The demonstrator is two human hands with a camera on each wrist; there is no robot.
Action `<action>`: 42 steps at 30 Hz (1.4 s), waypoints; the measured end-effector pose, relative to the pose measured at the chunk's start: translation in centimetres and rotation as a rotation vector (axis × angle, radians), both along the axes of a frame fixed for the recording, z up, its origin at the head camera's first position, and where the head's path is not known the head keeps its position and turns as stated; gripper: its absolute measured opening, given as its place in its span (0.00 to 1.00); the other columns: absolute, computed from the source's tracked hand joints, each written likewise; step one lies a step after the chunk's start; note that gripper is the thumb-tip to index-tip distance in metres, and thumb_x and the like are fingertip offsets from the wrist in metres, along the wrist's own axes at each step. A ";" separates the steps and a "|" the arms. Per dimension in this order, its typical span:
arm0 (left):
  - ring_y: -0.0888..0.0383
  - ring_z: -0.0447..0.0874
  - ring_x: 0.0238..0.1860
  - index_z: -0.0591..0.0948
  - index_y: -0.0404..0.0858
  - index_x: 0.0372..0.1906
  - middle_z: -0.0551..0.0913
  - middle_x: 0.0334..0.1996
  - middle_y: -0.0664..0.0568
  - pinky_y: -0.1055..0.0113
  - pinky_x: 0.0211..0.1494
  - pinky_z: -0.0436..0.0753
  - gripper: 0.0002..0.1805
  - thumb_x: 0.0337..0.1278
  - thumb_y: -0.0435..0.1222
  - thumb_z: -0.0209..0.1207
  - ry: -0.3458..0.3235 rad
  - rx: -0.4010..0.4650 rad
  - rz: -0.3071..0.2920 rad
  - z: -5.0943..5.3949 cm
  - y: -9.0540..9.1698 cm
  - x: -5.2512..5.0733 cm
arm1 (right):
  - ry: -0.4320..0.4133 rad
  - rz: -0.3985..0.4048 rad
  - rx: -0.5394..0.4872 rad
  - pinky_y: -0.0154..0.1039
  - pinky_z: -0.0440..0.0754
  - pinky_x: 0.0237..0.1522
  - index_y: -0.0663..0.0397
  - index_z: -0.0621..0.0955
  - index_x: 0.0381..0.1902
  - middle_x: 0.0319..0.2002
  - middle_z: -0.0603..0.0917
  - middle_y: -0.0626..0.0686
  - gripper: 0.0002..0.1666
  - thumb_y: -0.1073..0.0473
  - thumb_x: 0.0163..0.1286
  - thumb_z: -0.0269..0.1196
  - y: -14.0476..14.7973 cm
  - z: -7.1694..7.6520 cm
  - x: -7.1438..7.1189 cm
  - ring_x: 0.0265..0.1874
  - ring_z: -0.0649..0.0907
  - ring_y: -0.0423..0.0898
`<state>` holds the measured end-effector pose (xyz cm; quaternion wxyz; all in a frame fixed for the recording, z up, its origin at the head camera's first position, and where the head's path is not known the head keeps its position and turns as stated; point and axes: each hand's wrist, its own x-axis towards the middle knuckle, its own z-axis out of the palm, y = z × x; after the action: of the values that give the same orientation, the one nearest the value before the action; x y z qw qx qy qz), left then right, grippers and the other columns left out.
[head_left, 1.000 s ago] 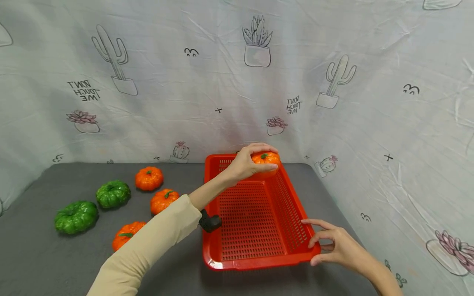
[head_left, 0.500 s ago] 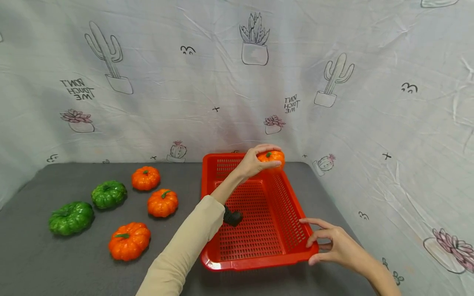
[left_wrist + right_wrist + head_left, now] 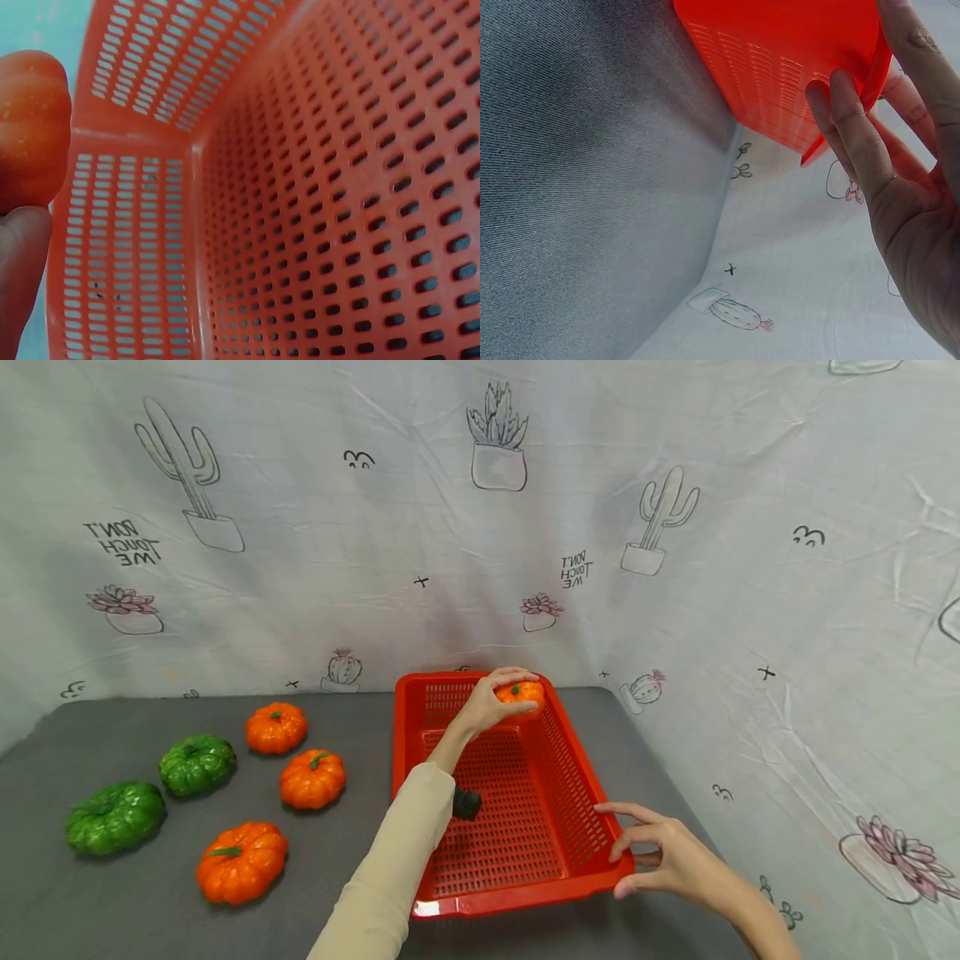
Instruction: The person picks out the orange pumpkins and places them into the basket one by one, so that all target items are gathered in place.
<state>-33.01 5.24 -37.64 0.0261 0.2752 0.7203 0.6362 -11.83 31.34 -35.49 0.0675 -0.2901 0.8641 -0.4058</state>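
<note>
My left hand [image 3: 486, 703] grips a small orange pumpkin [image 3: 522, 695] between thumb and fingers, over the far right corner of a red plastic basket [image 3: 517, 906]. In the left wrist view the pumpkin [image 3: 31, 127] is cut off by the frame edge, and the basket's slotted floor [image 3: 337, 195] lies beside it. At the basket's near right corner, my right hand [image 3: 671, 856] holds the rim, fingers over it and thumb outside. The right wrist view has that hand [image 3: 922, 202] against the basket's outer wall [image 3: 772, 75].
Left of the basket, three orange pumpkins [image 3: 243, 862] and two green ones [image 3: 116, 818] lie on the grey table [image 3: 315, 868]. A black wrist camera [image 3: 467, 804] shows below my left sleeve [image 3: 393, 860]. Patterned cloth [image 3: 420, 510] hangs behind and to the right.
The left hand has lowered slightly with the pumpkin toward the basket's far right corner. The right hand keeps its place on the rim. The whole view has shifted a little.
</note>
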 end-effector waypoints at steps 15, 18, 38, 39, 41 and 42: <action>0.56 0.76 0.38 0.75 0.45 0.64 0.75 0.53 0.46 0.68 0.41 0.79 0.31 0.51 0.34 0.69 -0.165 -0.063 -0.035 -2.2 -1.0 -1.0 | -0.002 -0.007 0.001 0.38 0.84 0.37 0.44 0.83 0.31 0.60 0.72 0.65 0.13 0.60 0.48 0.76 0.0 -0.1 0.0 0.51 0.77 0.38; 0.55 0.77 0.39 0.76 0.43 0.62 0.76 0.53 0.47 0.66 0.43 0.80 0.31 0.50 0.33 0.70 -0.196 -0.063 -0.037 -2.8 -0.9 -1.2 | -0.001 -0.012 0.002 0.39 0.84 0.37 0.44 0.83 0.32 0.60 0.72 0.65 0.13 0.59 0.48 0.75 0.0 -0.1 0.1 0.50 0.77 0.38; 0.55 0.78 0.39 0.79 0.42 0.59 0.78 0.49 0.45 0.65 0.44 0.81 0.29 0.48 0.32 0.71 -0.238 -0.175 -0.013 -6.3 -0.1 -1.2 | 0.000 0.000 -0.048 0.38 0.84 0.37 0.45 0.83 0.33 0.61 0.72 0.65 0.14 0.60 0.48 0.75 0.1 -0.4 0.0 0.54 0.76 0.37; 0.55 0.78 0.39 0.79 0.42 0.59 0.78 0.50 0.45 0.65 0.44 0.81 0.29 0.47 0.33 0.71 -0.217 -0.199 -0.016 -6.4 -0.1 -1.2 | -0.003 0.003 -0.052 0.38 0.84 0.37 0.45 0.83 0.33 0.61 0.71 0.65 0.14 0.61 0.48 0.75 0.1 -0.4 0.0 0.54 0.76 0.37; 0.54 0.77 0.40 0.79 0.42 0.58 0.77 0.53 0.45 0.65 0.44 0.80 0.29 0.47 0.33 0.71 -0.170 -0.231 -0.025 -6.5 0.0 -1.3 | -0.003 0.005 -0.057 0.37 0.84 0.37 0.45 0.83 0.34 0.61 0.71 0.64 0.15 0.61 0.48 0.75 0.1 -0.4 0.1 0.55 0.75 0.36; 0.54 0.77 0.41 0.79 0.42 0.59 0.76 0.54 0.45 0.65 0.45 0.80 0.28 0.48 0.33 0.71 -0.143 -0.244 -0.035 -6.4 0.1 -1.3 | 0.003 0.005 -0.056 0.37 0.84 0.37 0.45 0.83 0.34 0.61 0.72 0.63 0.15 0.61 0.48 0.75 0.1 -0.4 0.1 0.55 0.75 0.36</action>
<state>-34.29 5.31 -44.08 0.1218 0.2365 0.7838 0.5612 -11.76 31.48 -35.94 0.0590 -0.2944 0.8518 -0.4293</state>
